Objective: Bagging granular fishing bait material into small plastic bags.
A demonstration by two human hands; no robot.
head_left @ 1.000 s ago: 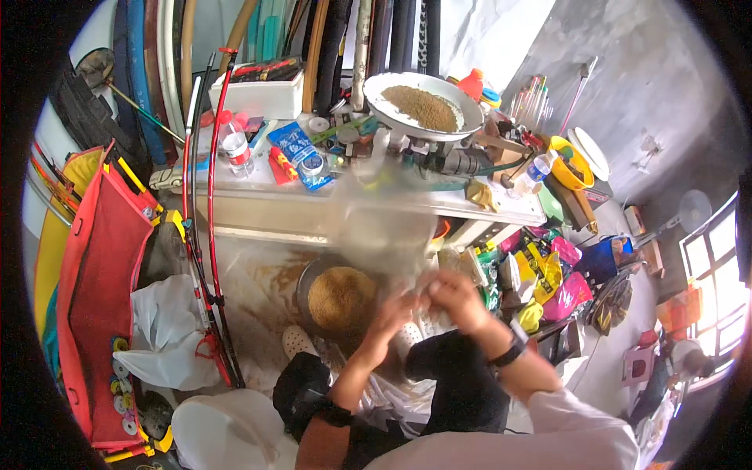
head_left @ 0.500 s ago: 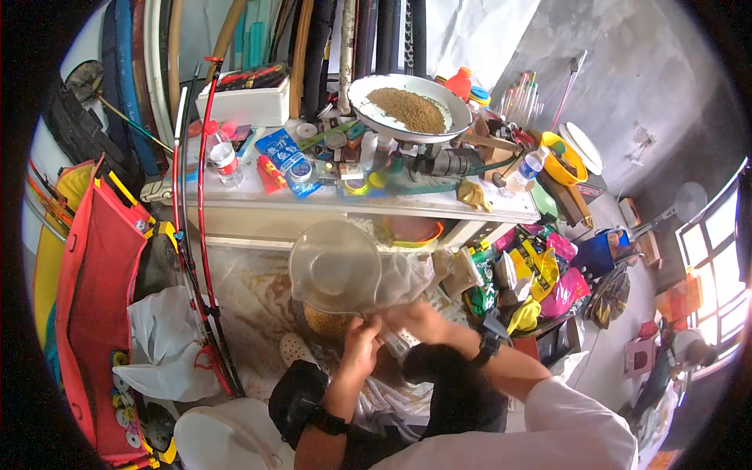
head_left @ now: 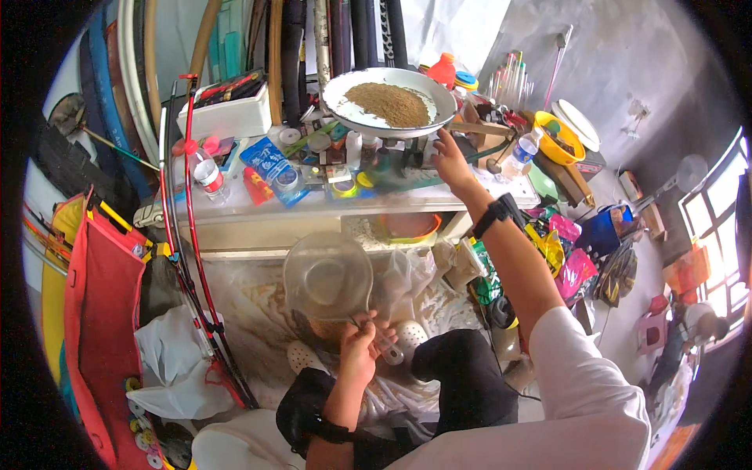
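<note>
My left hand (head_left: 359, 348) is closed round the handle of a round, see-through strainer (head_left: 327, 278), held level above the floor. The handle's end, with a hole in it, sticks out past my fingers. Below the strainer, partly hidden by it, is a container of tan grains (head_left: 317, 325). My right arm stretches forward over the bench. The right hand (head_left: 454, 164) has its fingers apart, fingertips close under the right rim of a wide white basin (head_left: 345, 111); whether they touch cannot be made out. A heap of brown granular feed (head_left: 389, 104) lies in the basin.
The cluttered bench (head_left: 227, 200) crosses ahead, holding a white box (head_left: 227, 110), bottles and a yellow bowl (head_left: 576, 150). Red-and-black rods (head_left: 192, 235) and a red bag (head_left: 106, 329) stand at left. Colourful packets (head_left: 576, 270) crowd the right floor. Farther right is another person (head_left: 689, 329).
My right hand has left the strainer's handle and reached forward to the white basin's rim. The left hand keeps hold of the strainer. The view has shifted slightly.
</note>
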